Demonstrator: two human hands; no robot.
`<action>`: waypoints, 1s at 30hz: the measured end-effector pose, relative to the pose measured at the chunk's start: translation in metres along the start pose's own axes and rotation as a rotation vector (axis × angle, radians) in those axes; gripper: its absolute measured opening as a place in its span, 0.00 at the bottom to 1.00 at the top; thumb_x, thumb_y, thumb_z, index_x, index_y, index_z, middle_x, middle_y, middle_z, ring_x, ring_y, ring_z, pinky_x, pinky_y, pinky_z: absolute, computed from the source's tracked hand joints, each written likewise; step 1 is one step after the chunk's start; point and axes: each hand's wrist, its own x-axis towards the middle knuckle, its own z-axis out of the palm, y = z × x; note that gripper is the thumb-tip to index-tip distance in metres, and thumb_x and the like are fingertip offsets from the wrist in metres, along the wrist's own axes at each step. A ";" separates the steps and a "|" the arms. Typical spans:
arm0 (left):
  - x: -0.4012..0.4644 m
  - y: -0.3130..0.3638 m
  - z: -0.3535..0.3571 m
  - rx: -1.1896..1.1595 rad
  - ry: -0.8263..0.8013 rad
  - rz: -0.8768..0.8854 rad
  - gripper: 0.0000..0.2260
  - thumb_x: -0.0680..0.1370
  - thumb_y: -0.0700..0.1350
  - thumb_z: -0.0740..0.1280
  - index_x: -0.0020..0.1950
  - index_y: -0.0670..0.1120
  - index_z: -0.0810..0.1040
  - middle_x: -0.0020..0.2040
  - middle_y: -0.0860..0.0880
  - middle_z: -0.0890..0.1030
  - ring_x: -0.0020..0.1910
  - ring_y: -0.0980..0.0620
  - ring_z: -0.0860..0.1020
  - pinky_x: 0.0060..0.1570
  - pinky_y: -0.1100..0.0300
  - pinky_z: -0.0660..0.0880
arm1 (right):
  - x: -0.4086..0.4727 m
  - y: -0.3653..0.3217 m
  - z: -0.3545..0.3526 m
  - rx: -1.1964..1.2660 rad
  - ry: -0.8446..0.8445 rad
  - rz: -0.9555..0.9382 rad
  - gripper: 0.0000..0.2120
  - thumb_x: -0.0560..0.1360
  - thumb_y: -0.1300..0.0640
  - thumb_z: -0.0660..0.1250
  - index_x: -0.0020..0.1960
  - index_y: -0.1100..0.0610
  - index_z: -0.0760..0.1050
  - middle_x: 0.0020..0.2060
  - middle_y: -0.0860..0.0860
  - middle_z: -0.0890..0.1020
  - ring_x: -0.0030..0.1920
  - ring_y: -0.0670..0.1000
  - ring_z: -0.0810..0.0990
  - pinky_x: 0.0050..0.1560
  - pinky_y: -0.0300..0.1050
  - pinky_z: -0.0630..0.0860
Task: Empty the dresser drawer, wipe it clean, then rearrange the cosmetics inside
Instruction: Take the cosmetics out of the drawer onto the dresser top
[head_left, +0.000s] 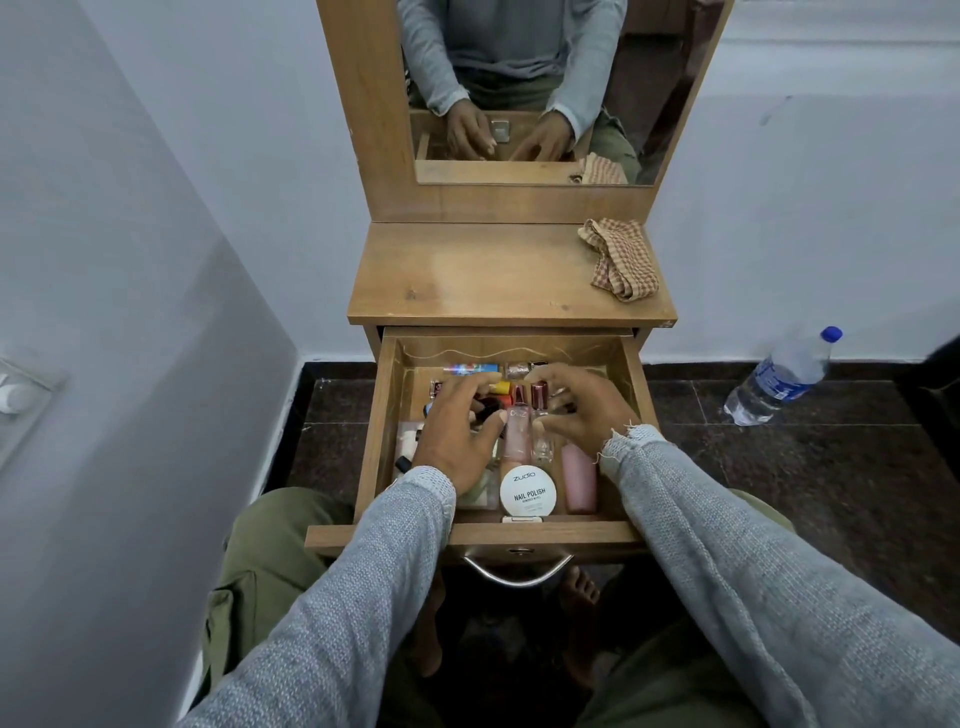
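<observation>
Drawer (636, 415) pulled open at frame center, still full of cosmetics. My left hand (457, 436) curls around small nail polish bottles (485, 410) at mid-left. My right hand (576, 410) has its fingers bent over bottles beside it; can't tell if it grips any. White nail polish remover tub (528, 491) near the drawer front. Checked cloth (621, 260) on desk (467, 280), upper right.

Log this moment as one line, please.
stage: drawer full | left hand: grips dark small bottle | right hand: over bottles, grip unclear | checked cloth: on dresser top
</observation>
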 end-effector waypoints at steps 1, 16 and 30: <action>0.001 0.001 -0.001 -0.017 -0.002 0.010 0.19 0.77 0.42 0.69 0.67 0.52 0.72 0.58 0.52 0.73 0.56 0.53 0.75 0.60 0.48 0.76 | 0.002 -0.001 -0.003 0.021 0.013 -0.010 0.25 0.65 0.66 0.76 0.58 0.50 0.77 0.47 0.50 0.77 0.41 0.45 0.77 0.46 0.43 0.79; 0.004 0.011 -0.023 -0.238 -0.095 -0.021 0.33 0.75 0.33 0.69 0.74 0.58 0.63 0.54 0.54 0.79 0.52 0.58 0.80 0.54 0.59 0.79 | 0.025 -0.032 -0.005 0.556 -0.121 0.003 0.21 0.73 0.63 0.71 0.64 0.49 0.75 0.49 0.51 0.80 0.50 0.48 0.81 0.53 0.46 0.80; 0.009 0.002 -0.043 -0.192 -0.011 -0.041 0.33 0.75 0.35 0.69 0.73 0.59 0.63 0.58 0.67 0.71 0.51 0.74 0.74 0.49 0.71 0.75 | 0.043 -0.017 0.019 -0.716 -0.525 0.179 0.49 0.64 0.46 0.77 0.76 0.53 0.55 0.75 0.52 0.59 0.74 0.57 0.57 0.69 0.58 0.59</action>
